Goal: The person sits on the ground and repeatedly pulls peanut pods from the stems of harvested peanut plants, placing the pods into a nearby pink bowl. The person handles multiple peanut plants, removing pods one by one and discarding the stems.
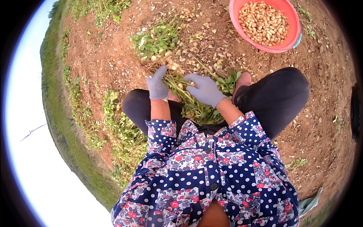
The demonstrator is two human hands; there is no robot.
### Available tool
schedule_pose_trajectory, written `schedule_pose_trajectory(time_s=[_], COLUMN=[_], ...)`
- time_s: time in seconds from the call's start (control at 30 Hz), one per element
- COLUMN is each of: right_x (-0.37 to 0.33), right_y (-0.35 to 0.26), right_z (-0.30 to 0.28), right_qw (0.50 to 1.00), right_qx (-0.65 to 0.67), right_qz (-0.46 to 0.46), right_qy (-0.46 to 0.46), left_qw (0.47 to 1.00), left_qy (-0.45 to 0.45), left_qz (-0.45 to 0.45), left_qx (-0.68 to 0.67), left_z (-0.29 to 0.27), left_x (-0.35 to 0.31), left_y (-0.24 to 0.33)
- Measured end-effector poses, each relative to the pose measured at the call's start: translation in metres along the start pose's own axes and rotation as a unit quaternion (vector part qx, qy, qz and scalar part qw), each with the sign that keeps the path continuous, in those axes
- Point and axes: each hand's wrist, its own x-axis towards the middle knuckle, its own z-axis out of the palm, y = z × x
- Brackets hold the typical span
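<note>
A bundle of pulled peanut plants (202, 111) lies across my lap between my knees, leaves toward me and roots pointing away. My left hand (157, 84), in a grey glove, is closed round the root end of the stems, its thumb raised. From the right, my gloved right hand (206, 90) reaches over the same stems. Its index finger and thumb are apart, with pale pods and stems showing between them; the other fingers are partly hidden. Just beyond my left hand, several pale peanuts (172, 65) lie by a leafy peanut plant (157, 39) on the soil.
A pink bucket (235, 17) part-filled with peanuts (263, 23) stands at the far right. Dry leaf scraps litter the reddish soil (109, 56). Rows of green plants (124, 132) lie to the left. My bent knees (278, 98) frame the work on both sides.
</note>
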Motion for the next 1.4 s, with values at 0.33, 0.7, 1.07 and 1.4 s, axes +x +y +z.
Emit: schedule_pose_trajectory(time_s=[0.33, 0.7, 1.07, 1.4], right_x=[0.002, -0.008, 0.015, 0.013], right_y=[0.0, -0.006, 0.009, 0.019], right_z=[0.021, -0.018, -0.012, -0.008], right_qw=[0.984, 0.823, 0.922, 0.996], right_qx=[-0.167, 0.553, 0.349, -0.072], right_qz=[-0.067, 0.102, 0.17, -0.052], right_qy=[0.018, -0.083, -0.01, 0.024], left_qw=[0.996, 0.989, 0.965, 0.994], left_qy=[0.051, -0.004, -0.149, 0.053], left_qz=[0.037, -0.015, -0.136, -0.058], left_qx=[0.071, -0.144, -0.169, 0.074], left_z=[0.018, -0.037, -0.01, -0.005], left_x=[-0.005, 0.016, -0.011, 0.007], left_y=[-0.021, 0.005, -0.005, -0.025])
